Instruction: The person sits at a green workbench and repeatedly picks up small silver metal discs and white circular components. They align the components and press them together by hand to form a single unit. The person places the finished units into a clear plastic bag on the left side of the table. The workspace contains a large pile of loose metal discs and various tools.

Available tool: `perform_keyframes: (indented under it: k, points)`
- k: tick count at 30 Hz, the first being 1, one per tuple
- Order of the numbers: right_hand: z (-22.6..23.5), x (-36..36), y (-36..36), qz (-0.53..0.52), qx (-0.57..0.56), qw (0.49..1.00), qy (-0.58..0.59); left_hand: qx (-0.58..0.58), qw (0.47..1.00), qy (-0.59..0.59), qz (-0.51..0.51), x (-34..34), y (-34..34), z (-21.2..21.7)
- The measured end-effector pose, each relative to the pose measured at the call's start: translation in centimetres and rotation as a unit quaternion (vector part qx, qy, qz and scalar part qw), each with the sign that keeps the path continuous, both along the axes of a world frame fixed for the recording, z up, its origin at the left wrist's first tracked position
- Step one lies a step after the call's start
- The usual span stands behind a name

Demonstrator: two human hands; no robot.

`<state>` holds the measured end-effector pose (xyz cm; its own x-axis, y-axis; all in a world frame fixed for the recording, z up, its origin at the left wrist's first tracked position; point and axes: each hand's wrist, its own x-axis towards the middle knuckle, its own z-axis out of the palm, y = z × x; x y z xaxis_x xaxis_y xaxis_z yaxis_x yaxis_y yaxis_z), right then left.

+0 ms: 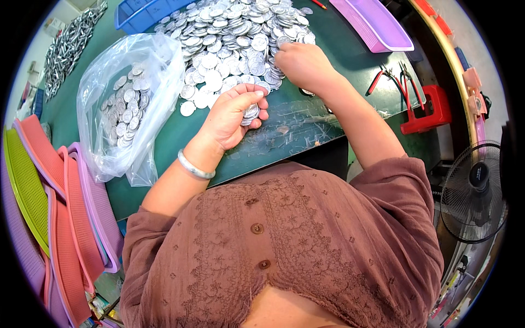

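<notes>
A big heap of round silver medallions (pixel 235 27) covers the far middle of the green table (pixel 295 123). My left hand (pixel 232 112), with a pale bangle on its wrist, is closed around several of these silver medallions (pixel 250 115) at the heap's near edge. At the right edge of the heap is my right hand (pixel 306 65), its fingers bent together by a medallion (pixel 283 41); whether it grips that piece is hard to make out. On the left, a clear plastic bag (pixel 90 98) lies open with more silver medallions (pixel 127 109) inside.
Behind the heap stands a blue bin (pixel 128 22); at the far right is a purple basket (pixel 377 27). Red-handled pliers (pixel 375 81) lie near a red tool holder (pixel 437 112). Metal pieces (pixel 71 46) pile up far left. Stacked coloured baskets (pixel 65 218) and a black fan (pixel 473 191) flank me.
</notes>
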<state>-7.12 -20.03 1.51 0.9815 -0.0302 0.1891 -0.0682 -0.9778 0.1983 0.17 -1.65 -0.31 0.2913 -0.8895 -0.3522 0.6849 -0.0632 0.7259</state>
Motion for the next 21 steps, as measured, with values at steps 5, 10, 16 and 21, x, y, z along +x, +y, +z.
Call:
perform_keyframes:
  k: [5,10,16,21]
  points:
    - [0.5,0.9,0.3,0.003,-0.037,0.999,0.038,0.003,1.000,0.002,0.000,0.1,0.0,0.0]
    - [-0.1,1.4,-0.4,-0.003,0.019,1.000,0.002,0.001,1.000,0.003,-0.001,0.1,0.0,0.0]
    - [0.4,1.9,-0.4,-0.067,0.168,0.981,-0.071,0.000,1.000,-0.002,-0.005,0.0,0.0,0.0]
    - [0.7,2.7,0.3,-0.152,0.232,0.960,-0.029,0.004,1.000,-0.005,-0.002,0.1,0.1,0.1]
